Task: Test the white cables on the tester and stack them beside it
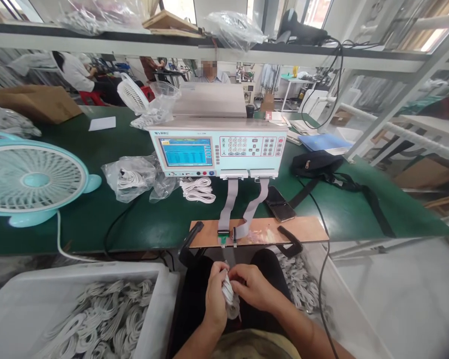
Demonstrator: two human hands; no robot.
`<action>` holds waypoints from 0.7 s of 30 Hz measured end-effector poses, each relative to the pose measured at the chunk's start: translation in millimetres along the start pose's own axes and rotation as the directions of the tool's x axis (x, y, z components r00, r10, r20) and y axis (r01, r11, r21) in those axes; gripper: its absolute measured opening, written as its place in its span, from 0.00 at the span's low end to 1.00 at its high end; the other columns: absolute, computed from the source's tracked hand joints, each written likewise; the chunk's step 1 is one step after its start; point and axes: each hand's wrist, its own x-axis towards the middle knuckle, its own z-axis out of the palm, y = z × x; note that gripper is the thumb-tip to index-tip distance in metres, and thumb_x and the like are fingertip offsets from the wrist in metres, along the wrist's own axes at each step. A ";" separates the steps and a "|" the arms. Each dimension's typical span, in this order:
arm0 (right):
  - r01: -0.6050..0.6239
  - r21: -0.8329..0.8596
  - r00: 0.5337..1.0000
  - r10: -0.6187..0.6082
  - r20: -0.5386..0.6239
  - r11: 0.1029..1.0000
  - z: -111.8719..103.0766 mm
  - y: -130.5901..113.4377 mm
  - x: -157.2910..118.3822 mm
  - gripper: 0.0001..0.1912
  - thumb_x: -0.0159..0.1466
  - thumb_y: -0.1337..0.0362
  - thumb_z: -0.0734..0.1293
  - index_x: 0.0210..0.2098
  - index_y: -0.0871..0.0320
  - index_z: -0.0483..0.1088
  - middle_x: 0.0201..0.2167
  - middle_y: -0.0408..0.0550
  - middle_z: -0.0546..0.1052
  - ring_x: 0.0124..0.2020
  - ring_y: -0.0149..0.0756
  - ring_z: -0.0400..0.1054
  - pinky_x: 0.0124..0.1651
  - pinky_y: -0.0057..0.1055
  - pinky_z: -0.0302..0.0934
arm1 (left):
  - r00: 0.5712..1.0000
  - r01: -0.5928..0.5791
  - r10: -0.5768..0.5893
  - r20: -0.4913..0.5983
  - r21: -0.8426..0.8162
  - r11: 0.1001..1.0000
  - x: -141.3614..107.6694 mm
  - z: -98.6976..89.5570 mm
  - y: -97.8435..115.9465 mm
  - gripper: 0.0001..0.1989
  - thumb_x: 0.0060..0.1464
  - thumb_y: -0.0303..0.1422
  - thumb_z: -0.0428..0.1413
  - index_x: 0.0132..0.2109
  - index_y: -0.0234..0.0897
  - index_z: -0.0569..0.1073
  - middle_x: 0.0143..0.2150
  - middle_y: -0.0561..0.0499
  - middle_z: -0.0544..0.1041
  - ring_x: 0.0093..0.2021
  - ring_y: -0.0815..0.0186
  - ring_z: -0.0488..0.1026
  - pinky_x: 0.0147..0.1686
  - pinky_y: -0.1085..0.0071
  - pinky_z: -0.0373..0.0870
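A coiled bundle of white cable [230, 294] is held over my lap, below the table's front edge. My left hand [216, 294] is wrapped around the bundle from the left side. On the other side, my right hand [252, 286] has its fingers closed at the upper part of the same bundle; the fingertips partly hide what they pinch. Just beyond my hands, a small green connector board [223, 239] and a second connector [235, 242] sit at the edge of a wooden board [307, 229]. Grey ribbon cables [228, 204] join them to a white tester [252, 164] with a lit blue screen.
Left of my legs stands a white bin [160, 284] of coiled cables; more coils [299, 279] lie in a container at right. A turquoise fan [37, 179], a phone [280, 203], a black waist bag [316, 163] and bagged cables [130, 178] rest on the green table [78, 229]. Black clamps [190, 244] hold the board.
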 end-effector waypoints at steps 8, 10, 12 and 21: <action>-0.092 0.133 0.981 0.113 -0.158 0.987 9.3 7.0 -2.4 0.05 0.53 0.73 0.60 0.27 0.58 0.66 0.22 0.39 0.68 0.24 0.27 0.60 0.28 0.23 0.52 | 0.984 0.167 -0.178 -0.030 -0.226 0.960 0.8 6.3 14.0 0.08 0.39 0.33 0.59 0.29 0.35 0.70 0.23 0.57 0.68 0.23 0.73 0.65 0.24 0.78 0.61; -0.136 0.317 0.951 0.213 -0.225 0.939 13.3 17.7 2.0 0.03 0.55 0.69 0.60 0.25 0.58 0.63 0.20 0.38 0.65 0.22 0.27 0.58 0.27 0.24 0.52 | 0.985 0.171 -0.173 0.002 -0.197 0.965 3.1 2.9 13.9 0.10 0.40 0.33 0.60 0.32 0.34 0.72 0.24 0.56 0.70 0.24 0.73 0.67 0.25 0.78 0.62; -0.145 0.493 0.921 0.299 -0.249 0.858 15.9 27.2 8.2 0.05 0.56 0.65 0.61 0.24 0.58 0.61 0.18 0.36 0.62 0.20 0.26 0.55 0.25 0.24 0.51 | 0.984 0.176 -0.174 0.029 -0.174 0.969 7.4 -1.4 13.5 0.11 0.41 0.33 0.61 0.35 0.34 0.73 0.26 0.55 0.72 0.26 0.73 0.68 0.26 0.78 0.64; -0.136 0.545 0.839 0.388 -0.381 0.828 17.3 25.6 26.8 0.08 0.53 0.61 0.66 0.23 0.59 0.64 0.17 0.37 0.64 0.20 0.26 0.55 0.24 0.24 0.52 | 0.944 0.320 -0.329 0.011 -0.267 0.909 36.0 -16.4 11.9 0.14 0.38 0.28 0.64 0.36 0.32 0.74 0.27 0.51 0.75 0.26 0.71 0.71 0.26 0.73 0.71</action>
